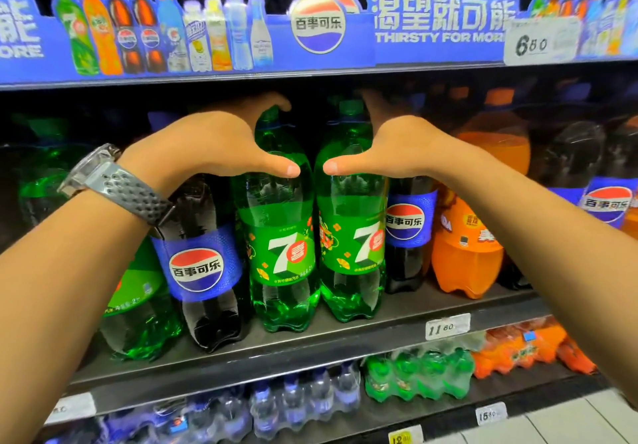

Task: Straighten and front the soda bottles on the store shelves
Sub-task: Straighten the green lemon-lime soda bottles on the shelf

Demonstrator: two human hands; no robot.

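Two big green 7-Up bottles stand side by side at the front of the middle shelf (345, 343), labels facing out. My left hand (210, 143) grips the shoulder of the left green bottle (279, 246), thumb across its front and fingers curled behind the neck. My right hand (390, 146) holds the right green bottle (352, 243) the same way, its fingers hidden behind it. A grey watch sits on my left wrist. A dark Pepsi bottle (203, 264) leans just left of the pair.
Another Pepsi bottle (407, 233) and an orange soda bottle (466, 246) stand to the right, set further back. More green bottles (138, 305) fill the left. A blue Pepsi banner (317, 25) fronts the shelf above. Shrink-wrapped packs of small bottles (417, 374) lie on the lower shelf.
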